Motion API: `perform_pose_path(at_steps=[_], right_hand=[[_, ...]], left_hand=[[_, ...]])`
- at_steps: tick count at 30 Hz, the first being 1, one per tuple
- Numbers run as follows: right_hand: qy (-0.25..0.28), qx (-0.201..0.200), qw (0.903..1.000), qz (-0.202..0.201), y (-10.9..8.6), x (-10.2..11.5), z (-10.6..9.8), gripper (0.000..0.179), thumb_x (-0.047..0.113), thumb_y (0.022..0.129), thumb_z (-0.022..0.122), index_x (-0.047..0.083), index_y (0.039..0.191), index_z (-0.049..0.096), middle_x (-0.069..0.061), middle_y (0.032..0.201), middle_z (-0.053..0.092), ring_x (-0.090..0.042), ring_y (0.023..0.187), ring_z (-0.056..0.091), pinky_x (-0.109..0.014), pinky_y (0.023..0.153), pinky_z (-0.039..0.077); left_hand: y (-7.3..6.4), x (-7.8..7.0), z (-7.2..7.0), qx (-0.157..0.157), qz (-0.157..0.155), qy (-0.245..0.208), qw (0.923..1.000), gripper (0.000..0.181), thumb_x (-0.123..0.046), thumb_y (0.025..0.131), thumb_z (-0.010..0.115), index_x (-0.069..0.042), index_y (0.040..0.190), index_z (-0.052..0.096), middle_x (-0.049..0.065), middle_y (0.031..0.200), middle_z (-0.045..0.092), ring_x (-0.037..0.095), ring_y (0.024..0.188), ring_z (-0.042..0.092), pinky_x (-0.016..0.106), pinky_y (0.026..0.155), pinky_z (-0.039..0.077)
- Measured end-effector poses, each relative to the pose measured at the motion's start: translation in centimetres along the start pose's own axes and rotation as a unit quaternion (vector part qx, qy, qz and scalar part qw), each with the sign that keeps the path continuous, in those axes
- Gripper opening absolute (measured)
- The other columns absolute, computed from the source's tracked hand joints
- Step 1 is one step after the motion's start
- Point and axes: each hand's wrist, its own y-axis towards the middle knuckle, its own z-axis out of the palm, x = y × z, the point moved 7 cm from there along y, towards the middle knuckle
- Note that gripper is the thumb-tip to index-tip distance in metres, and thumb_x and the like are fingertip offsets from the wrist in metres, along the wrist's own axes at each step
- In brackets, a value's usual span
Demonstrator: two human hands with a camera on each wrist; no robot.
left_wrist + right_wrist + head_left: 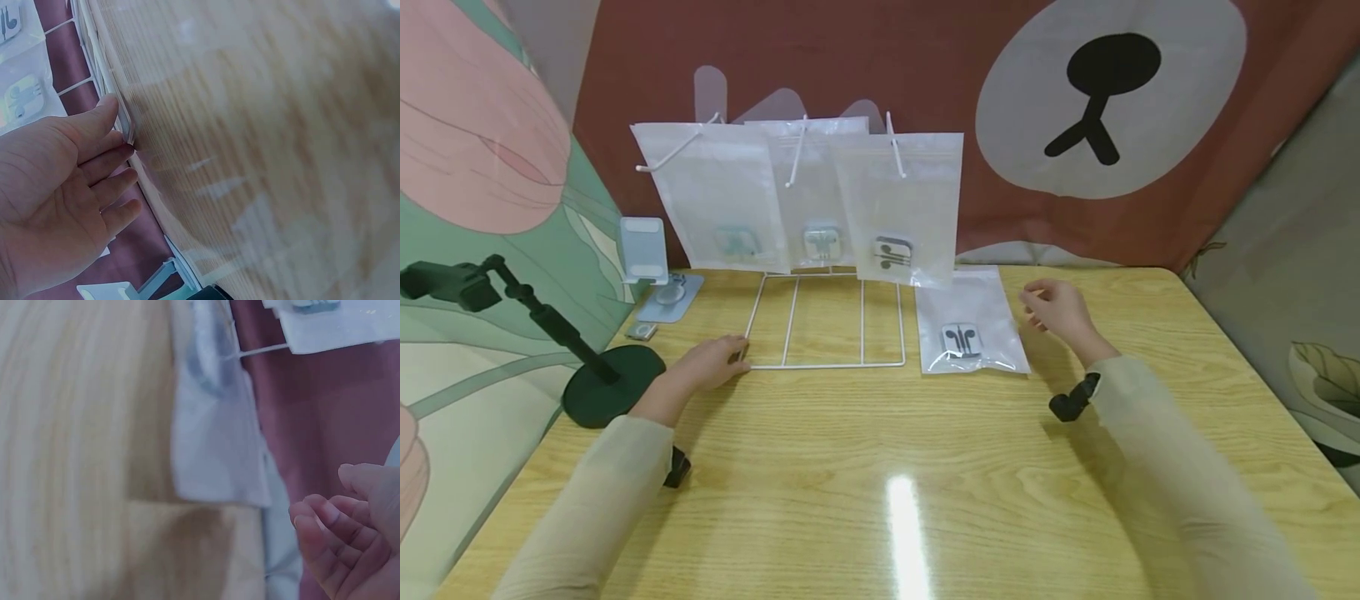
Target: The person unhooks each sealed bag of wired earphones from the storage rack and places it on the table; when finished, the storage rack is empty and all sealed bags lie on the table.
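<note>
A white wire display rack (827,365) stands on the table, and my left hand (711,364) is at its front left corner. The left wrist view shows the thumb and index finger of that left hand (69,169) pinching the rack's wire. Three white zip bags (707,183) hang from the rack's hooks, each with a boxed set of earphones low inside. Another zip bag (970,292), with boxed earphones (961,340), lies flat to the right of the rack. Just right of it hovers my right hand (1060,312), fingers loosely curled and holding nothing.
On the left stand a dark green stand with a jointed arm (613,383) and a pale blue phone stand (643,250). A small square item (642,332) lies by the phone stand. A fabric backdrop (850,50) hangs behind the wooden table (820,450).
</note>
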Motion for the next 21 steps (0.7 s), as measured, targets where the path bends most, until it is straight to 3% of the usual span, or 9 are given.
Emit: perform_pose_path(at_steps=[10, 14, 21], right_hand=[[0.003, -0.023, 0.9980, -0.058, 0.8, 4.7, 0.0, 0.047, 0.031, 0.092, 0.057, 0.000, 0.127, 0.051, -0.023, 0.101, 0.060, -0.034, 0.081, 0.062, -0.031, 0.056, 0.055], [0.017, -0.022, 0.9962, -0.083, 1.3, 7.0, 0.8, 0.046, 0.030, 0.091, 0.059, 0.000, 0.125, 0.052, -0.020, 0.103, 0.059, -0.031, 0.087, 0.059, -0.035, 0.060, 0.055], [0.044, -0.018, 0.9951, -0.087, 2.5, 9.9, 2.5, 0.050, 0.027, 0.088, 0.064, 0.005, 0.130, 0.048, -0.014, 0.114, 0.055, -0.025, 0.099, 0.054, -0.033, 0.064, 0.054]], left_hand=[[0.0, 0.1, 0.1, 0.007, -0.012, 0.000, 0.9999, 0.053, -0.020, 0.096, 0.051, 0.011, 0.136, 0.034, 0.033, 0.138, 0.029, 0.049, 0.124, 0.029, 0.057, 0.100, 0.027], [0.1, 0.2, 0.1, 0.003, -0.011, 0.003, 0.9999, 0.053, -0.021, 0.096, 0.051, 0.011, 0.136, 0.036, 0.033, 0.138, 0.031, 0.049, 0.124, 0.029, 0.057, 0.100, 0.027], [0.1, 0.1, 0.2, 0.005, -0.010, 0.004, 0.9999, 0.054, -0.021, 0.096, 0.051, 0.011, 0.136, 0.035, 0.033, 0.138, 0.030, 0.049, 0.124, 0.029, 0.057, 0.100, 0.027]])
